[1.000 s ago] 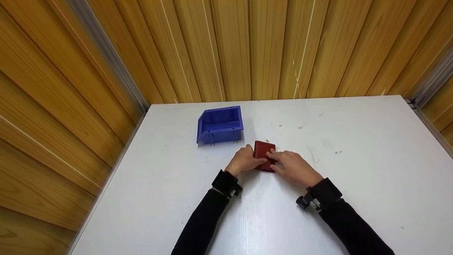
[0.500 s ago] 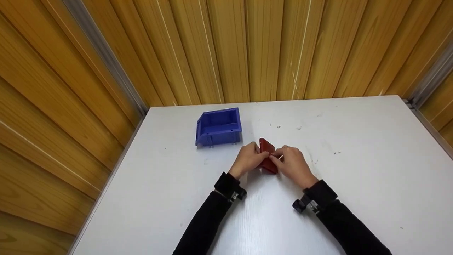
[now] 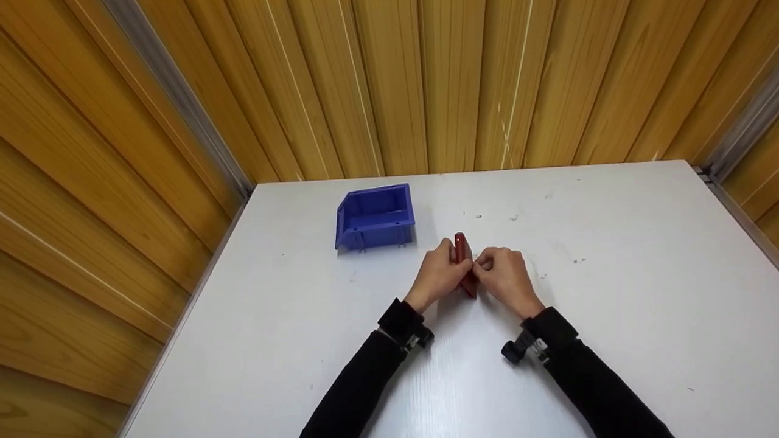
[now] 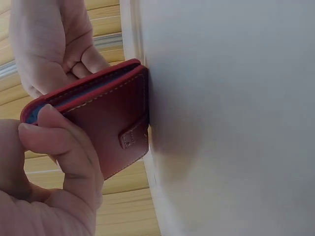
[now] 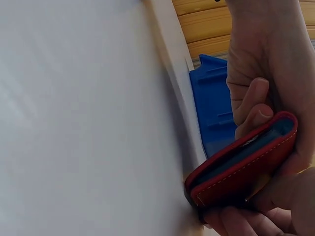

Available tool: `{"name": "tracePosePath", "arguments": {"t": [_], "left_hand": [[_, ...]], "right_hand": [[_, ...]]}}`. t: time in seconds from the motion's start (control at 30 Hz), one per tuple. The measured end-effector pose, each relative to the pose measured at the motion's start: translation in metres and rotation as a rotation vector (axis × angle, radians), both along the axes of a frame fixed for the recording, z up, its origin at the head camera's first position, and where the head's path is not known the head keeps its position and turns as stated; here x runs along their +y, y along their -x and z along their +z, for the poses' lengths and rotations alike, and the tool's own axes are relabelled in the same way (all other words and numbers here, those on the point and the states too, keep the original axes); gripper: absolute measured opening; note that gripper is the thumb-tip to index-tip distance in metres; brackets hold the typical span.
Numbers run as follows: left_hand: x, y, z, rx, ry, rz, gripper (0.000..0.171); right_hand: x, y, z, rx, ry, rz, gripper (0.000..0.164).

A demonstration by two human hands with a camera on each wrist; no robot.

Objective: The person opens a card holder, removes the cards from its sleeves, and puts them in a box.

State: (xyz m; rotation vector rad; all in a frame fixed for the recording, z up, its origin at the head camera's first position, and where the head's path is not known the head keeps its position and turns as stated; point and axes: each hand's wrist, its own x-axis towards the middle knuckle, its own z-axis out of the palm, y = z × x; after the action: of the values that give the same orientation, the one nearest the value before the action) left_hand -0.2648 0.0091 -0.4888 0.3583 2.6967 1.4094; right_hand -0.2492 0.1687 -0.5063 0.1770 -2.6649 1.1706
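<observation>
L hand (image 3: 437, 277) grips red wallet (image 3: 461, 246) approx upright; R hand's (image 3: 506, 275) curled fingers touch it, can't tell if pinching. Blue bin (image 3: 378, 236) nearby on white tbl (image 3: 255, 340).

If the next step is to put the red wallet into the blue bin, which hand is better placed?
Probably the left hand: it grips the red wallet and is nearer the blue bin, which stands further forward, to the left. The right hand, also at the wallet, would likely reach across.
</observation>
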Motion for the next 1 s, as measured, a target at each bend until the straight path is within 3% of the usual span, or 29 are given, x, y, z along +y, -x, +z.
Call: {"name": "tracePosePath", "arguments": {"t": [0.57, 0.73, 1.0], "left_hand": [[0.001, -0.002, 0.0, 0.018, 0.046, 0.016, 0.018], [0.0, -0.003, 0.003, 0.01, 0.063, 0.013, 0.02], [-0.006, -0.001, 0.004, -0.046, 0.068, 0.019, 0.023]], "right_hand": [[0.002, 0.002, -0.004, 0.024, 0.017, 0.016, 0.007], [0.008, 0.003, -0.003, 0.002, 0.011, 0.014, 0.008], [0.028, 0.006, -0.005, -0.094, 0.035, -0.072, 0.007]]}}
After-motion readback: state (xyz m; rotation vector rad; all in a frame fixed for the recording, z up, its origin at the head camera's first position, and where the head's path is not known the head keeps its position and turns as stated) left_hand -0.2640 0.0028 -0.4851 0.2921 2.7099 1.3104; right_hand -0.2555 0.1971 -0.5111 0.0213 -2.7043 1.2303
